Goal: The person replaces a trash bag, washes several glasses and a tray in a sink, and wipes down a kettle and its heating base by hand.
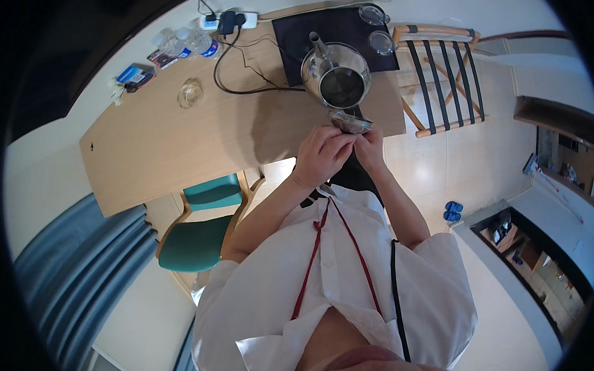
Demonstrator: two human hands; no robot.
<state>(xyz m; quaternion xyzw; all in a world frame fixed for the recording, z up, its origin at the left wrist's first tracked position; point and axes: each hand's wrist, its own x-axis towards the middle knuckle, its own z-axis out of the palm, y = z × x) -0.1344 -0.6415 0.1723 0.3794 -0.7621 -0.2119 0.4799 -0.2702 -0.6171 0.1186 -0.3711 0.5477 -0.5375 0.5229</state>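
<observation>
Both hands meet at the near edge of the wooden desk, around a round shiny lid (351,121). My left hand (321,155) has its fingers bent at the lid's near edge. My right hand (369,148) pinches the lid's right side, thumb close to the left fingers. Just beyond the lid stands an electric kettle (310,79), its round top uncovered and its inside dark. The kettle's spout (320,46) points away from me. A dark handle part shows between kettle and lid; whether the lid is hinged to it cannot be told.
A black mat (291,33) carries two glass mugs (381,42). On the desk (216,129) are a glass ashtray (190,93), plastic bottles (206,45), a power strip (248,20) and a black cable (219,73). A green chair (196,244) and a luggage rack (440,82) flank it.
</observation>
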